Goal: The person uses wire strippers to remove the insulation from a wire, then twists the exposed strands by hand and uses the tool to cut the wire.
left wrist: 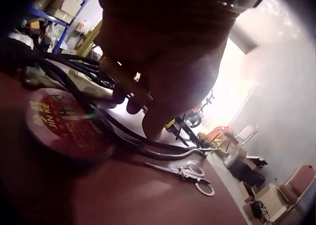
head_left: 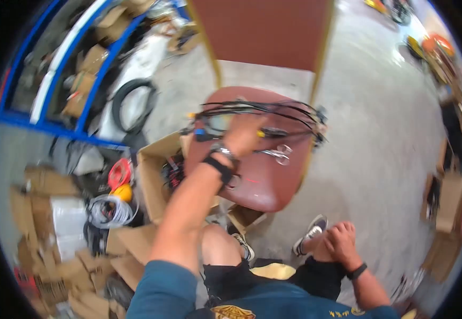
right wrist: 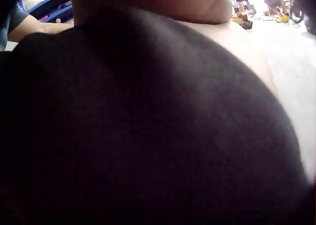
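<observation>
My left hand reaches over the brown chair seat, blurred in the head view, its fingers right at a bundle of black cables. In the left wrist view the hand is dark, with its fingertips bent down over the cables; I cannot tell whether they grip one. A yellow-and-black piece lies beside the fingers. Scissors with pale handles lie nearer on the seat. A round red-labelled disc is under the cables. My right hand rests on my right knee.
An open cardboard box stands left of the chair, near a blue metal rack. A white coiled cable and flattened cardboard lie at the lower left. More boxes line the right side. The chair's backrest rises behind the seat.
</observation>
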{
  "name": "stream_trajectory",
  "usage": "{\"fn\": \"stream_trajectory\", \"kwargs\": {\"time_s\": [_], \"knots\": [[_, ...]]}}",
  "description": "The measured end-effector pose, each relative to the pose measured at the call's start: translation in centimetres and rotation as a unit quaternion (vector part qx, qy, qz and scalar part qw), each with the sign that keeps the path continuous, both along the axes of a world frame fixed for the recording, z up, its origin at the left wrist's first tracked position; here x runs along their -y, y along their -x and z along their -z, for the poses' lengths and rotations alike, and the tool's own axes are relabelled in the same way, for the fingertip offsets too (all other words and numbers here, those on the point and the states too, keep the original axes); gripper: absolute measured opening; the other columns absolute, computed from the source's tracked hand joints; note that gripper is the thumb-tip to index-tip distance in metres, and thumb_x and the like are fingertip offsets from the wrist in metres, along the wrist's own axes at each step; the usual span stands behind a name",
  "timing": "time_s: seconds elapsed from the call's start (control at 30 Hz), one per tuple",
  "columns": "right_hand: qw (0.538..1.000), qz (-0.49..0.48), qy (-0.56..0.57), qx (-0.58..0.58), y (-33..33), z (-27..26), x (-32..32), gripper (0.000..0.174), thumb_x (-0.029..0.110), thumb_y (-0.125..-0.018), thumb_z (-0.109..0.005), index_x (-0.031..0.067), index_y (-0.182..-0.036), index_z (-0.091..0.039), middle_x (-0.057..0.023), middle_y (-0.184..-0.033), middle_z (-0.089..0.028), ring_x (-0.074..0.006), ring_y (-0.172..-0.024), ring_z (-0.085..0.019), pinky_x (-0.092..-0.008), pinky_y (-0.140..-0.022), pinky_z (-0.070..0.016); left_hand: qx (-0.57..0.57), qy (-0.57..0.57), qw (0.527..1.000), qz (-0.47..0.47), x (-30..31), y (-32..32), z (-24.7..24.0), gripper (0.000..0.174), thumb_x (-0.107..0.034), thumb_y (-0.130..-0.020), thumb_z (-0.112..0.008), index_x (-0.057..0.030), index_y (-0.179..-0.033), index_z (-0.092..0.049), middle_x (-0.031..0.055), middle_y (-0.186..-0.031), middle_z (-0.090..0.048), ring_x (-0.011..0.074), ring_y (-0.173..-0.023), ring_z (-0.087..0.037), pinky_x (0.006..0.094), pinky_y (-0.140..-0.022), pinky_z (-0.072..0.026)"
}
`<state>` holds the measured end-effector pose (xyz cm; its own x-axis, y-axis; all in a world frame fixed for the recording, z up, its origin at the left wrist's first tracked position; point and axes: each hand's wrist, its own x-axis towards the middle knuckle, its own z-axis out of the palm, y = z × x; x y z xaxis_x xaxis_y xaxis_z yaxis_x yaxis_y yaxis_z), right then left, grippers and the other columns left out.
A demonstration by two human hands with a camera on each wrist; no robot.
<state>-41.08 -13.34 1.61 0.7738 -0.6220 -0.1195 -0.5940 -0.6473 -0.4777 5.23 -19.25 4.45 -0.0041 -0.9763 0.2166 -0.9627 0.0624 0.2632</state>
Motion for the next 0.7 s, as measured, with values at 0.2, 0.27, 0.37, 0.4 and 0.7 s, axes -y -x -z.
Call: {"fn": "stream_trajectory", "kwargs": {"time_s": [0.2,0.27,0.37,0.4,0.7], "knots": [[0.983,-0.094,-0.127,-0.090,4.1,0.8,0.9,0.033,0.022,-0.077,-0.070,0.0060,-0.106,-0.067,-0.0138,-0.107,-0.062,-0.0353,-0.108,-0.055,-0.0468,-0.097,-0.0430,-0.152,-0.148,0.969,-0.128,-9.3,7.7,-12.1,0.018,-0.013,-0.077,-0.059,-0.0028,-0.092,-0.057,0.0198,-0.086,-0.060,0.0384,-0.084,-0.059,0.0492,-0.073,-0.0483],[0.956,-0.125,-0.238,-0.118,1.7,-3.0,2.7,0.038,0.023,-0.080,-0.070,0.0023,-0.111,-0.066,-0.0153,-0.107,-0.065,-0.0333,-0.105,-0.060,-0.0434,-0.093,-0.0480,-0.146,-0.121,0.979,-0.072,-19.6,11.6,-11.1,0.027,-0.019,-0.077,-0.062,-0.0029,-0.099,-0.059,0.0208,-0.090,-0.061,0.0403,-0.084,-0.061,0.0525,-0.079,-0.0491],[0.866,-0.063,-0.473,-0.150,-3.5,-15.3,2.6,0.043,0.023,-0.086,-0.068,-0.0050,-0.117,-0.062,-0.0174,-0.102,-0.069,-0.0267,-0.094,-0.067,-0.0361,-0.082,-0.0542,-0.350,-0.353,0.817,-0.294,-34.2,15.2,-22.8,0.042,-0.030,-0.075,-0.067,-0.0120,-0.113,-0.069,0.0163,-0.108,-0.067,0.0354,-0.099,-0.065,0.0458,-0.084,-0.0508],[0.839,-0.024,-0.524,-0.146,-5.5,-19.7,2.2,0.043,0.023,-0.089,-0.068,-0.0077,-0.118,-0.061,-0.0178,-0.099,-0.071,-0.0235,-0.089,-0.069,-0.0334,-0.078,-0.0553,-0.351,-0.420,0.759,-0.353,-42.0,16.7,-19.5,0.044,-0.040,-0.076,-0.068,-0.0102,-0.108,-0.072,0.0187,-0.113,-0.068,0.0372,-0.102,-0.065,0.0457,-0.086,-0.0508],[0.880,-0.206,-0.382,-0.195,-16.0,-34.2,5.6,0.026,0.019,-0.090,-0.066,-0.0061,-0.099,-0.068,-0.0133,-0.090,-0.070,-0.0170,-0.082,-0.066,-0.0301,-0.075,-0.0523,-0.231,0.020,0.448,-0.863,-63.3,29.3,-34.4,0.024,-0.026,-0.080,-0.062,-0.0060,-0.087,-0.073,0.0217,-0.089,-0.069,0.0406,-0.086,-0.066,0.0488,-0.078,-0.0525]]}}
